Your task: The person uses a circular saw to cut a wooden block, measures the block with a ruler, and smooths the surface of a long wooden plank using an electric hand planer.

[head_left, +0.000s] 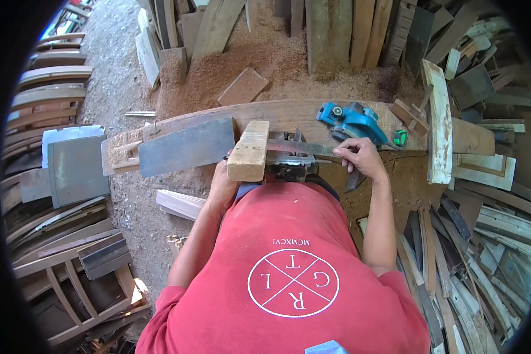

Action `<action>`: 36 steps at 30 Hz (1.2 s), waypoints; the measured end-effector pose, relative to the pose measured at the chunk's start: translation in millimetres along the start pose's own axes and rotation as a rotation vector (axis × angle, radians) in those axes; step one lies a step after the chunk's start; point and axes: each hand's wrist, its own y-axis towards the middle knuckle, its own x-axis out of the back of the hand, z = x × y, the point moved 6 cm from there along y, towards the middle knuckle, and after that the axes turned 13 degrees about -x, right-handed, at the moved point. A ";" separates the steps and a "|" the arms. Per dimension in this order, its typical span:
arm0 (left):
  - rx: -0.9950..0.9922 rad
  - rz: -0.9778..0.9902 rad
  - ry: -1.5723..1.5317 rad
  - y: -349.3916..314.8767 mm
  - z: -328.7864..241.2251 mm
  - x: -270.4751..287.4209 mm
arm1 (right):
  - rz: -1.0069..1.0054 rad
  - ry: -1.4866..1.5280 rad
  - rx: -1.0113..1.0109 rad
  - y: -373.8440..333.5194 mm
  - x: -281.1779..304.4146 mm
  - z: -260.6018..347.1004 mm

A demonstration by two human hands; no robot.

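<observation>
In my left hand (222, 183) is a short, thick wooden block (248, 152), held upright at its lower left side; the fingers behind it are hidden. My right hand (363, 159) pinches what looks like a metal try square (304, 147) near its right end. The flat blade reaches left up to the block's right edge, and a dark part hangs below my fingers. Under the blade, close to my waist, sits a dark and silver power tool (292, 169), partly covered.
A long wooden plank (289, 112) lies across in front, bearing a grey board (187, 147), a blue electric planer (351, 121) and a green tape measure (400, 138). A whitish timber (439, 124) crosses it at right. Sawdust (230, 74) covers the ground beyond; stacked wood (71, 271) lines both sides.
</observation>
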 end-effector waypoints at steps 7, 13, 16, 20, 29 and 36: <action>-0.091 -0.001 0.117 -1.0 -6.6 -3.9 | -0.009 0.012 0.019 9.5 0.3 -7.1; -0.147 0.039 0.471 -2.0 -20.5 -7.4 | -0.015 -0.006 0.038 9.9 2.8 -1.2; -0.126 0.034 0.321 -0.5 -12.1 -4.5 | -0.009 -0.019 0.020 8.0 4.6 4.1; -0.148 0.031 0.297 3.6 -9.1 -5.5 | 0.009 -0.021 0.009 12.9 4.9 0.9; -0.121 0.007 0.274 6.5 -4.4 -0.4 | -0.004 0.026 0.040 17.3 4.9 -1.1; -0.283 -0.023 0.342 4.8 -0.4 8.7 | -0.032 -0.007 0.061 14.1 6.4 6.0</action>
